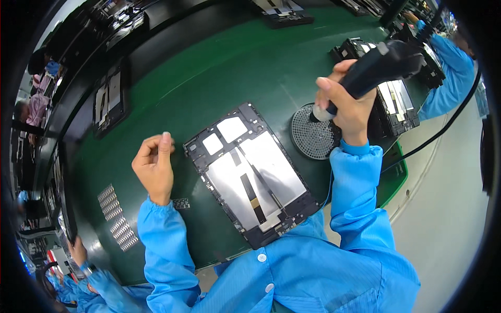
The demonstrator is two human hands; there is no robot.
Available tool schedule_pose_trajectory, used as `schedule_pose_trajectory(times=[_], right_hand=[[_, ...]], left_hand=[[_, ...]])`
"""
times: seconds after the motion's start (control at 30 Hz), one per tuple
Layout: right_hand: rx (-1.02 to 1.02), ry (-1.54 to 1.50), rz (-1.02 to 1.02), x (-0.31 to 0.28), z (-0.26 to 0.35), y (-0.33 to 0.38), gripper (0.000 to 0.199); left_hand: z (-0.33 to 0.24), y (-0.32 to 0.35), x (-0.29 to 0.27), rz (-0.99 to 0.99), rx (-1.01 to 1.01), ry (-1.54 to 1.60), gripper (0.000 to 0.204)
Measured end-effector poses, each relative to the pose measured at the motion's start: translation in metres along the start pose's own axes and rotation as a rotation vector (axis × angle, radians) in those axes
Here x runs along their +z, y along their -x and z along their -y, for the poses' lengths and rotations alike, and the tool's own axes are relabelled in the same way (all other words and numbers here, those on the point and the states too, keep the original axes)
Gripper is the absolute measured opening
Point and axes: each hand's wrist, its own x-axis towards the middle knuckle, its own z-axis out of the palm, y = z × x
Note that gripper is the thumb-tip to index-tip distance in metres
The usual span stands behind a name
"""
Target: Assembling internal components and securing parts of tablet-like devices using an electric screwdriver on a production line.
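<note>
An opened tablet body with silver shielding plates and a dark frame lies tilted on the green mat in front of me. My right hand grips a black electric screwdriver, its tip pressed down on a round perforated screw tray just right of the tablet. My left hand hovers left of the tablet, fingers curled loosely with thumb and forefinger close together; whether it pinches something small is too fine to see. Both forearms wear blue sleeves.
Strips of small silver parts lie at the mat's left. A stack of more tablet frames sits at the right, another tablet at the back left. A blue-sleeved co-worker stands at the far right; another person's hand is at lower left.
</note>
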Motion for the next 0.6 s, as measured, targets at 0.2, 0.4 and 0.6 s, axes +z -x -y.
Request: schedule_pose_trajectory(times=[0.2, 0.4, 0.6], right_hand=[[0.011, 0.047, 0.026, 0.005, -0.009, -0.005, 0.03], [0.029, 0.088, 0.042, 0.007, -0.014, -0.006, 0.029], [0.045, 0.08, 0.049, 0.008, -0.017, -0.005, 0.031]], left_hand=[[0.012, -0.009, 0.057, 0.07, 0.094, -0.133, 0.018], [0.008, -0.013, 0.063, -0.005, -0.021, -0.142, 0.022], [-0.021, 0.004, 0.048, 0.049, 0.327, -0.35, 0.007]])
